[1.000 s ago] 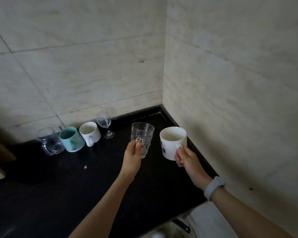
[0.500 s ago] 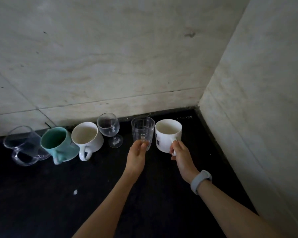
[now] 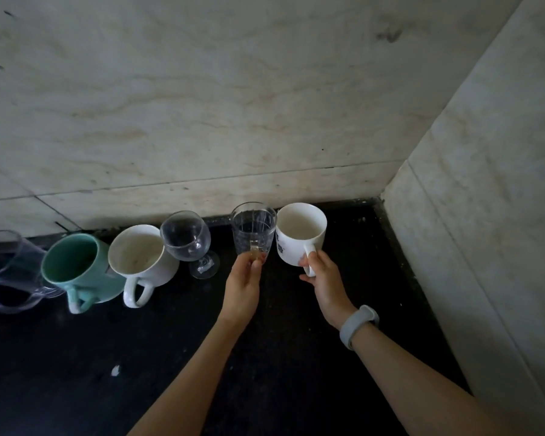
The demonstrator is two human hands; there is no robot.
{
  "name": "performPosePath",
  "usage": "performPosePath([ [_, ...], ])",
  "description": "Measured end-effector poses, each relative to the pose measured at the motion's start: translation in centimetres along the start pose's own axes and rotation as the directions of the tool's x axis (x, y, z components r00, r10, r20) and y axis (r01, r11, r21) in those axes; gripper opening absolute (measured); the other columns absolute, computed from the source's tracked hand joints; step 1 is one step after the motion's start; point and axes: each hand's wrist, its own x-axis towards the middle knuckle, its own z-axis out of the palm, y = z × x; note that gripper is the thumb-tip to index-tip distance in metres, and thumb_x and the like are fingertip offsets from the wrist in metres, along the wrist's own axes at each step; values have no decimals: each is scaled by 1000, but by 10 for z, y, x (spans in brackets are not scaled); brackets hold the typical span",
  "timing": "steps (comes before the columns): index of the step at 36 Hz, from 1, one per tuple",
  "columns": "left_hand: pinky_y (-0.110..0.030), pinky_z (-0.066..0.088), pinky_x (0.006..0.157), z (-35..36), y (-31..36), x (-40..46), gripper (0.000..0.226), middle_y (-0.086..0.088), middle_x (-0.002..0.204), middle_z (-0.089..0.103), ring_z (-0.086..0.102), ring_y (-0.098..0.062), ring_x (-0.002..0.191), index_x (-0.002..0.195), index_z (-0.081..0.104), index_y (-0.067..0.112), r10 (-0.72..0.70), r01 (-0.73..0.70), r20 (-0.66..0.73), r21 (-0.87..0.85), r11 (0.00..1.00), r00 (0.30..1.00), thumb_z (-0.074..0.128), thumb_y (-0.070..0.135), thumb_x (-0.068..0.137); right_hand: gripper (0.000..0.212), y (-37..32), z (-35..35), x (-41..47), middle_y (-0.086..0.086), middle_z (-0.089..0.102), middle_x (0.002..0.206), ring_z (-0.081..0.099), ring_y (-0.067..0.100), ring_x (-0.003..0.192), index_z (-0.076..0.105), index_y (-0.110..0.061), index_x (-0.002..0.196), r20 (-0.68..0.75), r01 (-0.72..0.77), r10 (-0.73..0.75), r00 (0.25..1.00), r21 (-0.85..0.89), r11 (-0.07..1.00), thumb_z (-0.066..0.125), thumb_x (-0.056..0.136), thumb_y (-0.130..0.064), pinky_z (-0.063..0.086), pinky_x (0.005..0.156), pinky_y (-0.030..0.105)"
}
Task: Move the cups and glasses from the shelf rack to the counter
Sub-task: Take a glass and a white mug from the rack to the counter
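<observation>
Six drinking vessels line the back of the black counter (image 3: 76, 372) as I look down from the head camera, all close under the pale marble back wall (image 3: 202, 105). My left hand (image 3: 243, 287) pinches the clear tumbler (image 3: 254, 229) low on its near side, thumb and fingertips closed narrowly on the glass; I cannot tell whether its base is touching the counter. My right hand (image 3: 323, 278) curls round the handle of the white printed mug (image 3: 299, 234), which sits just beside the tumbler on its right, rims nearly touching. A pale wristband (image 3: 357, 325) circles my right wrist.

To the left of the tumbler stands a wine glass (image 3: 188, 239), its foot on the counter and its bowl close to the tumbler's side, so there is little room there. Next along comes a plain white mug (image 3: 142, 259), handle facing me, then a teal mug (image 3: 76, 269), then a clear glass mug (image 3: 10, 272) cut off by the frame edge. On the right, the side wall (image 3: 485, 215) closes the corner, near the printed mug. A small white speck (image 3: 115, 370) lies on the counter nearer to me, well apart from the row.
</observation>
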Motion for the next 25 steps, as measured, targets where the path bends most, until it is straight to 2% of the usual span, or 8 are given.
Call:
performPosePath([
  [4, -32, 44, 84, 0, -2, 5, 20, -9, 102, 60, 52, -12, 87, 107, 57, 7, -2, 2, 0, 18, 1000, 1000, 41, 12, 96, 28, 4, 2, 0, 7, 52, 96, 50, 19, 98, 50, -14, 74, 26, -23, 23, 999, -20, 1000, 35, 97, -15, 43, 85, 33],
  [9, -33, 44, 91, 0, -5, 8, 20, -6, 108, 62, 55, -19, 102, 109, 57, 9, -28, 26, 19, 66, 997, 999, 42, 12, 96, 23, 9, 1, -1, 9, 53, 100, 49, 19, 97, 52, -6, 88, 32, -58, 62, 998, -120, 991, 34, 98, -17, 40, 87, 34],
  [12, -31, 46, 82, 0, -9, 8, 19, -4, 100, 62, 56, -18, 92, 107, 58, 10, -36, 35, 9, 102, 994, 999, 43, 13, 95, 24, 10, 0, -1, 16, 54, 102, 49, 22, 95, 54, -7, 87, 16, -62, 66, 998, -197, 979, 36, 98, -19, 41, 89, 39],
  [14, -27, 45, 77, -1, -11, 6, 19, -4, 97, 62, 56, -15, 86, 106, 59, 13, -59, 59, -4, 126, 990, 998, 44, 15, 95, 24, 9, 0, -1, 13, 53, 99, 50, 20, 91, 55, -8, 87, 11, -54, 59, 998, -238, 970, 37, 97, -19, 41, 83, 33],
  [16, -29, 45, 82, -1, -12, 4, 18, -5, 101, 61, 57, -16, 93, 106, 59, 15, -81, 84, -24, 164, 983, 996, 45, 16, 94, 23, 7, 1, -3, 8, 51, 97, 49, 16, 83, 57, -6, 90, -3, -43, 44, 999, -277, 960, 39, 96, -20, 40, 72, 24],
  [18, -28, 44, 85, 0, -11, 2, 20, -6, 107, 60, 57, -17, 98, 108, 60, 14, -105, 111, -41, 183, 977, 994, 46, 16, 95, 22, 5, 1, -5, 11, 53, 99, 50, 16, 81, 55, -4, 94, -27, -40, 34, 999, -316, 948, 42, 95, -23, 39, 66, 22],
  [22, -35, 48, 88, 0, -3, -1, 22, -12, 110, 58, 57, -23, 100, 110, 59, 10, -140, 156, -81, 239, 958, 987, 48, 18, 93, 28, -3, -6, -19, 12, 55, 118, 54, 21, 105, 50, -6, 116, -74, -66, 42, 996, -357, 932, 48, 93, -21, 41, 82, 25],
  [25, -45, 44, 99, 2, 11, -15, 39, -15, 127, 47, 49, -28, 114, 126, 48, 9, -188, 220, -151, 241, 945, 971, 56, 19, 89, 36, -12, -19, -38, 11, 50, 131, 49, 21, 119, 45, -9, 128, -88, -68, 34, 996, -421, 904, 47, 93, -18, 38, 95, 27],
])
